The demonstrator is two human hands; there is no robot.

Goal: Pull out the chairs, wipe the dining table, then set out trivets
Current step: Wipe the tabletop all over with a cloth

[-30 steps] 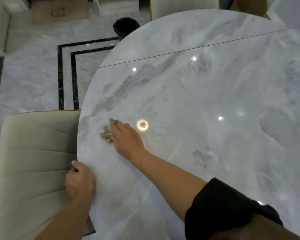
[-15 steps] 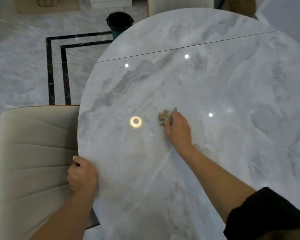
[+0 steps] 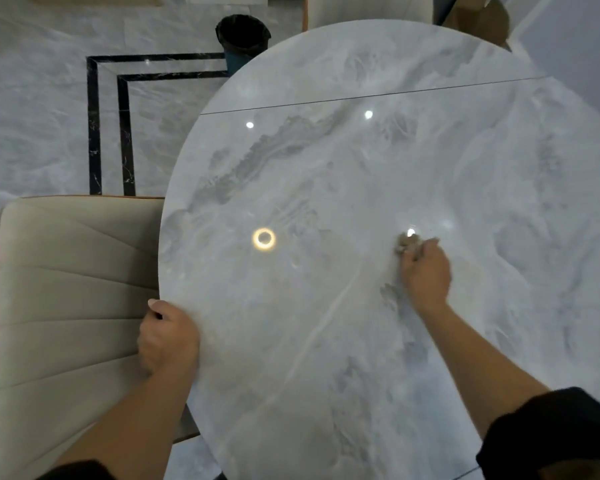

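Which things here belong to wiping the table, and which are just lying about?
Part of the job: dining table; cloth held in the right hand; left hand gripping the table's edge; chair beside the table.
Lying about: black bin on the floor; brown box beyond the table.

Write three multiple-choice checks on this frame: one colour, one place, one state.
1. Colour of the chair? A black B beige C red
2. Where is the left hand? A at the table edge B at mid-table C raised in air
3. The right hand: A empty, flat B holds a cloth on the tabletop C off the table
B: cream upholstery. A: it grips the rim beside the chair. B: fingers bunch the cloth against the marble.
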